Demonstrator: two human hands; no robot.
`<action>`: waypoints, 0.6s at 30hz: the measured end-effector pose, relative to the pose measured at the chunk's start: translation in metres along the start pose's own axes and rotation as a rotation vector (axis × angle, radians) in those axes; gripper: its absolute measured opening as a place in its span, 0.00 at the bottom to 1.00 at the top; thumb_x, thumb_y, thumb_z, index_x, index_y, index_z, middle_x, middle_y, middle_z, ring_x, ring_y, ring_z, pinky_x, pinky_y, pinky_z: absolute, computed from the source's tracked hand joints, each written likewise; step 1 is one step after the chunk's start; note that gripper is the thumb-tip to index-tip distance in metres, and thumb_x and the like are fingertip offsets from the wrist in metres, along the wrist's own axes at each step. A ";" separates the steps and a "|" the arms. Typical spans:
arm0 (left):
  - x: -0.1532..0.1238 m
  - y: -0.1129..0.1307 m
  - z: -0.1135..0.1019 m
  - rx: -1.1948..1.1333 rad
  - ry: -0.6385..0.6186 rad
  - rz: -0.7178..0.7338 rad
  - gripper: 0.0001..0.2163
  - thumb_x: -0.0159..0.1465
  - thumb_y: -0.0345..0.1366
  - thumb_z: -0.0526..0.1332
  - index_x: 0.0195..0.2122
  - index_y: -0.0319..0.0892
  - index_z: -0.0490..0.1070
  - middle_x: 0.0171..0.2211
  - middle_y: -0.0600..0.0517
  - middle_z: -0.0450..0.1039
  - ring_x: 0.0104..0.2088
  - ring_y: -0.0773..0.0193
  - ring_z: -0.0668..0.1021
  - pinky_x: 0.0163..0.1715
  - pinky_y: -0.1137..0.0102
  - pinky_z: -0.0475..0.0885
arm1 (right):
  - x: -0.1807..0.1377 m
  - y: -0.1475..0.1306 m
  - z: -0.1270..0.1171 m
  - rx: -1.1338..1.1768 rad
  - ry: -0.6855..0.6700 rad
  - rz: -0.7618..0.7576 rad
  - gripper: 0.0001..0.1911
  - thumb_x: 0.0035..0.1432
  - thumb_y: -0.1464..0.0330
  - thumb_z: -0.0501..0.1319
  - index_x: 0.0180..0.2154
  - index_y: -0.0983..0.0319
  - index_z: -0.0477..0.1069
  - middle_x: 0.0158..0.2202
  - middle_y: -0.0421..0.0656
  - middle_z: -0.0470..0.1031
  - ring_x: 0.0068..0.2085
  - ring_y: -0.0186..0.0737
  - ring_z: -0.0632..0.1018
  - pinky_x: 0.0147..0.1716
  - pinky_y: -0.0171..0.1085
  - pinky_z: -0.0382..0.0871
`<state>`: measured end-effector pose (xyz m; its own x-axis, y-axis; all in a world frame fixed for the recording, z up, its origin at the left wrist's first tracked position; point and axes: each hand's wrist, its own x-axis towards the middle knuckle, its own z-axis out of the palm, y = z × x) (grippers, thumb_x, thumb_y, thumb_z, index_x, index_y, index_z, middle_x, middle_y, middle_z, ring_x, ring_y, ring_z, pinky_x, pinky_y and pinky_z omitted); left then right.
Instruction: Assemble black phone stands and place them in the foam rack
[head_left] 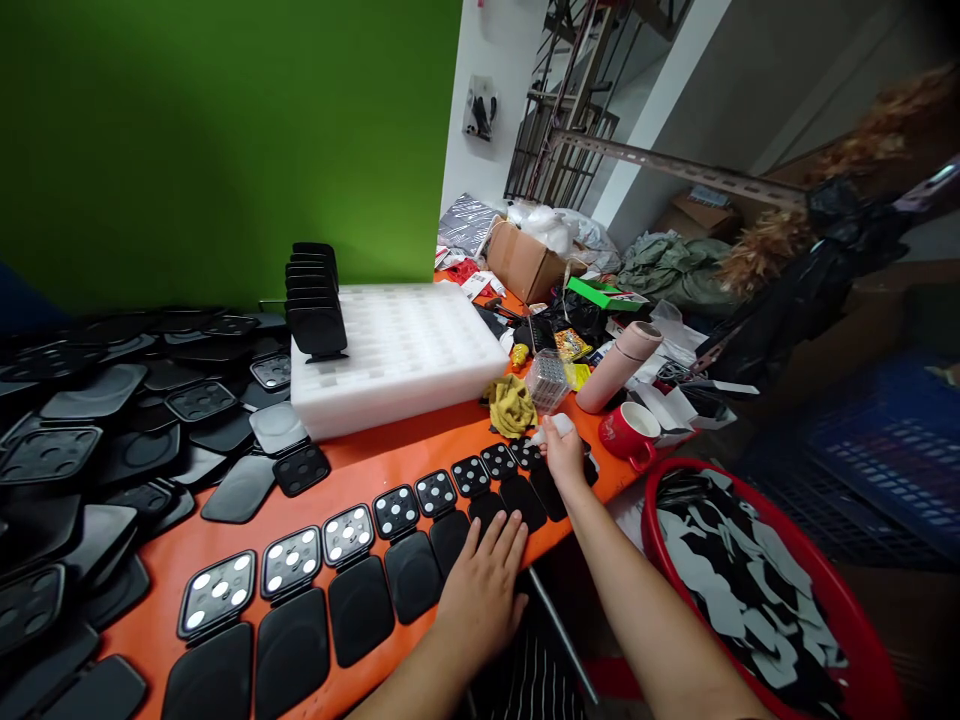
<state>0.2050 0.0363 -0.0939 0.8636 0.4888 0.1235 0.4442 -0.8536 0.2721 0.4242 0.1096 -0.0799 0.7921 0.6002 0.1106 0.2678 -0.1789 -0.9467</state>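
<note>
A row of hinged black cases (pixel 361 610) lies opened flat along the table's front edge. Their upper halves (pixel 396 511) carry round white spots, and the lower halves are plain black. My left hand (pixel 484 585) rests with fingers stretched out over the lower halves near the middle of the row. At the row's far right end, my right hand (pixel 566 460) is closed around a small white object (pixel 553 429), whose kind I cannot make out. It is held just above the last cases. A crumpled yellow cloth (pixel 511 406) lies close to that hand.
A white foam block (pixel 405 345) bears upright black pieces (pixel 313 300). Loose black cases (pixel 120 440) pile up at left. A pink bottle (pixel 619 366), red mug (pixel 628 434) and clear box (pixel 548 380) stand right. Below sits a red tub (pixel 862 640) of scraps.
</note>
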 end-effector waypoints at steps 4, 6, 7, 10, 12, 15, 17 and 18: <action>0.000 0.000 0.000 -0.005 0.003 0.002 0.30 0.61 0.46 0.47 0.62 0.41 0.40 0.63 0.51 0.37 0.62 0.55 0.44 0.58 0.53 0.41 | 0.002 0.002 -0.004 0.030 0.019 0.004 0.21 0.47 0.50 0.56 0.30 0.63 0.68 0.26 0.44 0.75 0.19 0.34 0.71 0.17 0.32 0.65; -0.001 0.000 0.000 -0.010 0.004 0.002 0.30 0.61 0.46 0.47 0.62 0.41 0.40 0.63 0.51 0.37 0.62 0.56 0.44 0.58 0.53 0.41 | 0.002 0.003 -0.008 0.056 0.017 0.018 0.22 0.49 0.50 0.55 0.30 0.63 0.68 0.27 0.44 0.76 0.18 0.33 0.70 0.16 0.32 0.64; -0.001 0.000 -0.001 -0.012 0.003 0.003 0.30 0.61 0.46 0.47 0.62 0.41 0.39 0.63 0.51 0.37 0.62 0.56 0.44 0.58 0.53 0.41 | 0.001 0.004 -0.010 0.069 0.014 0.026 0.22 0.49 0.50 0.54 0.29 0.63 0.68 0.26 0.44 0.76 0.18 0.33 0.70 0.15 0.32 0.64; -0.001 0.000 -0.001 -0.018 -0.004 -0.001 0.31 0.61 0.46 0.48 0.62 0.42 0.39 0.64 0.51 0.36 0.62 0.56 0.43 0.58 0.52 0.41 | -0.003 0.006 -0.015 0.102 0.006 0.047 0.20 0.47 0.51 0.58 0.27 0.63 0.68 0.24 0.43 0.75 0.16 0.32 0.69 0.14 0.31 0.62; -0.001 0.001 -0.001 -0.019 -0.009 -0.004 0.31 0.61 0.45 0.48 0.63 0.42 0.39 0.64 0.51 0.36 0.62 0.55 0.43 0.58 0.51 0.41 | -0.005 0.007 -0.016 0.137 0.009 0.064 0.19 0.44 0.52 0.60 0.26 0.63 0.68 0.23 0.42 0.75 0.16 0.31 0.68 0.14 0.30 0.62; 0.000 0.000 -0.002 -0.016 -0.016 -0.004 0.31 0.60 0.43 0.49 0.63 0.42 0.39 0.64 0.51 0.36 0.62 0.55 0.43 0.58 0.51 0.42 | -0.005 0.006 -0.018 0.234 0.023 0.114 0.18 0.45 0.53 0.61 0.26 0.63 0.67 0.23 0.41 0.75 0.16 0.29 0.67 0.14 0.29 0.61; 0.000 0.000 -0.004 -0.026 -0.019 0.000 0.32 0.60 0.41 0.51 0.63 0.42 0.39 0.64 0.51 0.37 0.62 0.54 0.44 0.58 0.52 0.44 | -0.001 0.004 -0.022 0.325 0.034 0.171 0.17 0.49 0.54 0.58 0.27 0.63 0.66 0.24 0.40 0.74 0.16 0.28 0.67 0.14 0.29 0.62; 0.000 0.000 -0.005 -0.037 -0.018 0.004 0.32 0.59 0.40 0.51 0.63 0.42 0.39 0.64 0.51 0.37 0.62 0.54 0.44 0.58 0.52 0.44 | 0.001 0.003 -0.025 0.373 0.035 0.205 0.17 0.51 0.54 0.56 0.28 0.62 0.65 0.24 0.39 0.73 0.16 0.28 0.67 0.15 0.29 0.63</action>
<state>0.2034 0.0375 -0.0889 0.8694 0.4823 0.1078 0.4324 -0.8480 0.3064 0.4400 0.0900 -0.0754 0.8282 0.5536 -0.0874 -0.1092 0.0064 -0.9940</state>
